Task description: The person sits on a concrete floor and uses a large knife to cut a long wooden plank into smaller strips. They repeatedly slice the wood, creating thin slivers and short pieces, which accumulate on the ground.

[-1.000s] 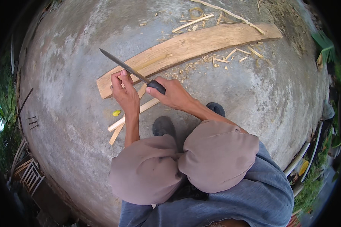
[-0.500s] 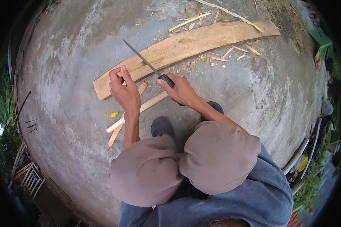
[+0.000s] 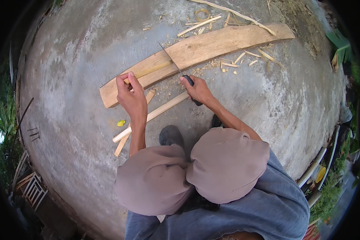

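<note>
A long, slightly curved wooden plank (image 3: 224,42) lies on the concrete in front of me. Over its left end my left hand (image 3: 131,93) pinches a thin strip of bamboo or wood (image 3: 153,69), which runs to the right along the plank. My right hand (image 3: 198,89) is wrapped round the black handle of a knife (image 3: 173,60). Its narrow blade points up and left, crossing the strip near the strip's right end; whether the edge touches it I cannot tell. Two pale wooden sticks, a longer one (image 3: 164,107) and a shorter one (image 3: 123,145), lie crossed below my hands.
Shavings and short offcuts (image 3: 232,65) are scattered along both sides of the plank. A long peeled strip (image 3: 244,17) rests across its far right end. A small yellow thing (image 3: 121,123) lies left of my left forearm. My dark shoe (image 3: 172,136) stands near the sticks.
The knife has moved right along the strip toward its far end, and its blade now stands more upright. My left hand has stayed nearly still, holding the strip.
</note>
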A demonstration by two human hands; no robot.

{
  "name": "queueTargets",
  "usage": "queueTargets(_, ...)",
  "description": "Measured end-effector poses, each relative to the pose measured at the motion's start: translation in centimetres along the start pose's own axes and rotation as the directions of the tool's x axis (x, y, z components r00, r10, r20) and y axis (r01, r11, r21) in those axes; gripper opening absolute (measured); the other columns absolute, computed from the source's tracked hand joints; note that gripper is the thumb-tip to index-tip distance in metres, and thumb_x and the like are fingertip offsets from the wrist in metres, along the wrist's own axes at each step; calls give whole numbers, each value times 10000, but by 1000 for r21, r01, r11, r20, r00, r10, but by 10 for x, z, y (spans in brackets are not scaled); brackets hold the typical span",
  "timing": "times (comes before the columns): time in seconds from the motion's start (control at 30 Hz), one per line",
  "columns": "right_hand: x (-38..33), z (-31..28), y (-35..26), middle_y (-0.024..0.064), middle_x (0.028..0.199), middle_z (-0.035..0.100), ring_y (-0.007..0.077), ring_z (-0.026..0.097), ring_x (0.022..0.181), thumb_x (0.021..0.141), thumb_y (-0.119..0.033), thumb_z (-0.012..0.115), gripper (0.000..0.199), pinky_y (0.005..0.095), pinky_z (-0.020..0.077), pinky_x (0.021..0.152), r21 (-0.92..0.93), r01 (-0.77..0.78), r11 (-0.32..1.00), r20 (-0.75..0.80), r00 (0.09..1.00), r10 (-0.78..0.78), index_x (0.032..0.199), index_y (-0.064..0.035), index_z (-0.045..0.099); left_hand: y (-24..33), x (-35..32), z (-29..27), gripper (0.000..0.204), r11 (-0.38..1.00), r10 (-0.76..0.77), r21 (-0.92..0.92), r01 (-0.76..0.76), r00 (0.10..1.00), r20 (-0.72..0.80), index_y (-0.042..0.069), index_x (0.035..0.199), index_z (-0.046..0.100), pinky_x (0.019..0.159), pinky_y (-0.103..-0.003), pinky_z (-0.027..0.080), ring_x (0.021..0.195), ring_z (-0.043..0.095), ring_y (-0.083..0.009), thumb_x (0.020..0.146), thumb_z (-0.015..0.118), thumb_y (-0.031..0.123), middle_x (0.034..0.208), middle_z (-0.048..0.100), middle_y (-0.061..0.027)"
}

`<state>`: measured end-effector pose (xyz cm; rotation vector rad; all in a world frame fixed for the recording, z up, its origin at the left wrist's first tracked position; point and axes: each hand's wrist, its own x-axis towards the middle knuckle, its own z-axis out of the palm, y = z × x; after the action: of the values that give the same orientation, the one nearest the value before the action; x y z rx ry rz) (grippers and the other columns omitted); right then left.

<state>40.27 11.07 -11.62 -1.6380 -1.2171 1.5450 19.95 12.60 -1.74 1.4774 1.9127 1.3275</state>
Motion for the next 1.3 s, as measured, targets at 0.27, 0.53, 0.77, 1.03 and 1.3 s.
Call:
queueTargets(0.27, 3, -11, 11, 96, 622, 612, 198, 662, 520, 1021, -588, 583, 654, 357, 538, 533, 14, -67, 998, 41, 997, 67, 1027, 61, 662, 9, 9, 0, 365, 938, 48, -347, 19, 982, 185, 16, 1123, 610, 663, -281, 465, 680, 590, -123, 1146, 450, 343, 735, 586, -55)
queueTargets(0.53, -44, 13, -84, 136, 607, 601, 250, 642, 538, 1016, -547, 618, 592, 398, 513, 556, 30, 208, 978, 153, 966, -210, 1014, 41, 686, 1, 10, 6, 381, 951, 97, -308, -36, 978, 186, 19, 1117, 594, 695, -289, 473, 717, 575, -133, 1157, 417, 354, 783, 588, -57)
queueTargets(0.77, -34, 16, -73, 118, 617, 567, 199, 561, 551, 1035, -464, 631, 491, 384, 454, 549, -145, 315, 938, 122, 947, -298, 1053, 24, 678, -2, 14, -7, 372, 963, 71, -270, -13, 976, 205, 24, 1108, 592, 699, -288, 466, 725, 555, -125, 1161, 406, 342, 797, 577, -50)
queueTargets(1.03, -12, -29, 21, 114, 603, 615, 215, 663, 523, 1028, -547, 598, 592, 380, 512, 500, -93, -6, 996, 5, 1000, 7, 952, 37, 657, -11, 14, -2, 391, 968, 65, -251, -16, 980, 187, 36, 1100, 593, 669, -308, 452, 707, 546, -127, 1169, 351, 335, 765, 561, -46)
queueTargets(1.3, -7, -17, 7, 103, 578, 604, 211, 634, 500, 1033, -556, 585, 615, 379, 495, 502, -97, 108, 989, 92, 991, -100, 928, 46, 657, -1, 12, -4, 361, 991, 78, -117, -59, 984, 157, 37, 1094, 588, 643, -325, 420, 665, 517, -137, 1165, 344, 293, 702, 533, -53)
